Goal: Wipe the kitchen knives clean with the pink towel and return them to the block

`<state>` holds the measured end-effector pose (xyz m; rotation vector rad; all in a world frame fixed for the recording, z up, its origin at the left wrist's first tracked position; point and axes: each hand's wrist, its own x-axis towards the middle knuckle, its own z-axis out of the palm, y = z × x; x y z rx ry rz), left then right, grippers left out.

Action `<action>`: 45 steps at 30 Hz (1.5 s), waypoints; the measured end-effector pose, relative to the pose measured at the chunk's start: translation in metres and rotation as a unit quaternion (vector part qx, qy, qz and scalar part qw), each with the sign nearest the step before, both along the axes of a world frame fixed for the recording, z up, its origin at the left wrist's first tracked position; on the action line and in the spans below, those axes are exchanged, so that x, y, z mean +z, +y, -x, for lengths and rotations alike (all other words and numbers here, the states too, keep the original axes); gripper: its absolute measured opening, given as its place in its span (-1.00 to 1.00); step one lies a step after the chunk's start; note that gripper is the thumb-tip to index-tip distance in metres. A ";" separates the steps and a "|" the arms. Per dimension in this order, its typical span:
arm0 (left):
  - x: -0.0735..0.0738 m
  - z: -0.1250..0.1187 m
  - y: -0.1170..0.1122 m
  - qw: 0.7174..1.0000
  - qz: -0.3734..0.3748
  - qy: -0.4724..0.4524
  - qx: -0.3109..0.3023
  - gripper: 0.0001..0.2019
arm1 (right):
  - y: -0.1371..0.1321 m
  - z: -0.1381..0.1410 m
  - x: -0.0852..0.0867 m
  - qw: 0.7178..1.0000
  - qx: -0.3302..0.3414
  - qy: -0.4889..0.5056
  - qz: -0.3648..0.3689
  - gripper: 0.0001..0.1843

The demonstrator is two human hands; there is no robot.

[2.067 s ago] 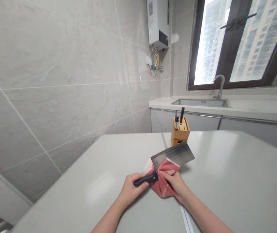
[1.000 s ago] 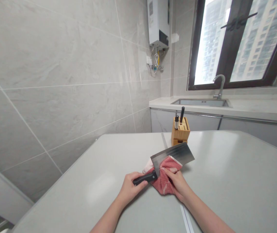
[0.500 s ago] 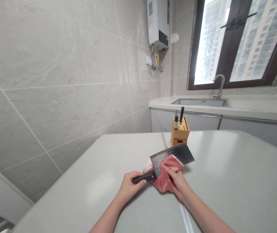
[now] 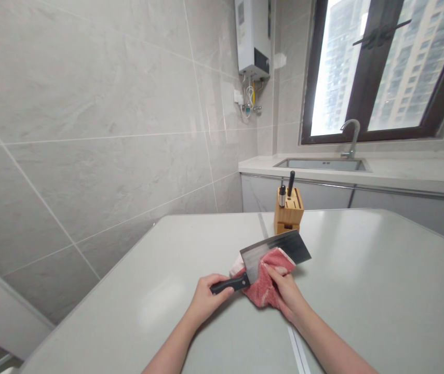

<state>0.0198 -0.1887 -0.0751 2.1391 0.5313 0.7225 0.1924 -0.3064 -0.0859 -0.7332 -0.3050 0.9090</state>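
— Hands?
— Left hand (image 4: 210,297) closed round the black handle (image 4: 229,283) of a Chinese cleaver (image 4: 276,250). Right hand (image 4: 287,295) clamps a pink-red terry towel (image 4: 264,290) against the blade. Hands apart but close, both on the one tool.

— Which way does it point?
— Long axis slants across the view. Handle butt at lower left, nearest the person; square blade end at right, higher and farther off. Broad face tilted up toward the camera, towel covering its near part.

— Where is it?
— Above the pale table (image 4: 362,270), towel bunched under it. Cannot tell whether the steel touches the top.

— Around it?
— Just beyond the cleaver, a bamboo knife block (image 4: 288,210) with two handles showing. Farther past the cleaver, a steel sink (image 4: 323,164) and gooseneck faucet (image 4: 351,136) below a dark-framed window (image 4: 373,67). Up and left of the cleaver, a water heater (image 4: 253,39) on grey wall tile (image 4: 89,156).
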 end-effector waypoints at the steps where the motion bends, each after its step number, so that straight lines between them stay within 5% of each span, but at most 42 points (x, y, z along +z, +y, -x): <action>1: 0.000 0.000 0.000 1.000 0.001 -0.001 0.000 -0.77 | 0.000 0.000 0.001 1.000 -0.001 0.002 0.001 -0.83; 45: -0.009 0.002 0.007 1.000 0.021 0.005 0.011 -0.78 | -0.004 -0.054 0.002 0.976 -0.179 0.124 0.029 -0.65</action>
